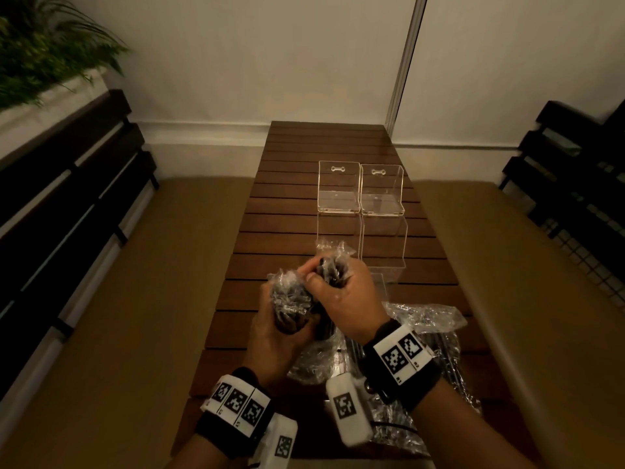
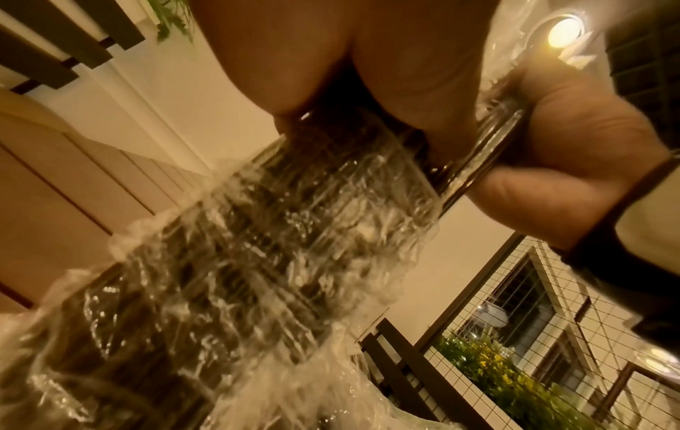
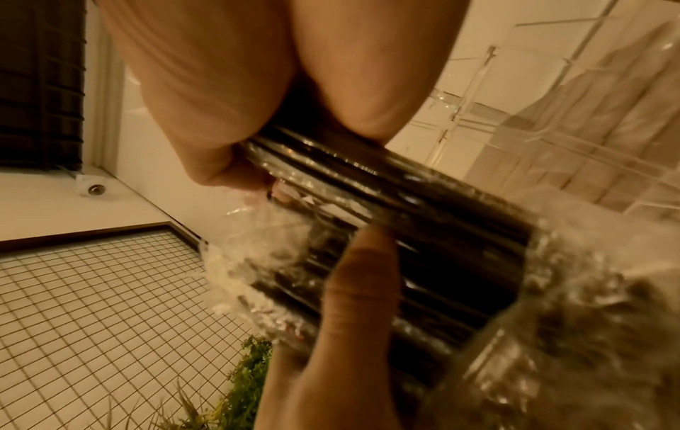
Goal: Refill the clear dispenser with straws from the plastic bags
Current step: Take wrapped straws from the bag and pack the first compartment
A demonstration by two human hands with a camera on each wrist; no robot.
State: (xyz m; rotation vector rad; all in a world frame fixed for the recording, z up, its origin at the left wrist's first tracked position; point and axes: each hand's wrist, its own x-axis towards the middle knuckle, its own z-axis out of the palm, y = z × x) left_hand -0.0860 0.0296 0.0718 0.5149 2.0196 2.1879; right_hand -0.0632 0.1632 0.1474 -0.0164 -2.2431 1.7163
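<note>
Over the middle of the slatted wooden table (image 1: 291, 204) my left hand (image 1: 280, 330) grips a crinkled clear plastic bag (image 1: 292, 299) packed with dark straws. My right hand (image 1: 338, 292) grips the bare black straws (image 1: 333, 270) sticking out of the bag's far end. In the right wrist view the black straws (image 3: 423, 209) run between my fingers (image 3: 206, 96) and thumb, with bunched plastic (image 3: 574, 305) below. The left wrist view shows the wrinkled bag (image 2: 257, 261) filling the middle. Two clear dispensers (image 1: 360, 187) stand side by side beyond my hands; I see nothing inside them.
More plastic bags of straws (image 1: 422, 340) lie on the table under my right wrist. Tan cushions (image 1: 142, 299) flank the table, with dark slatted backrests (image 1: 57, 204) at both sides and a plant (image 1: 44, 52) at far left. The table's far end meets a white wall.
</note>
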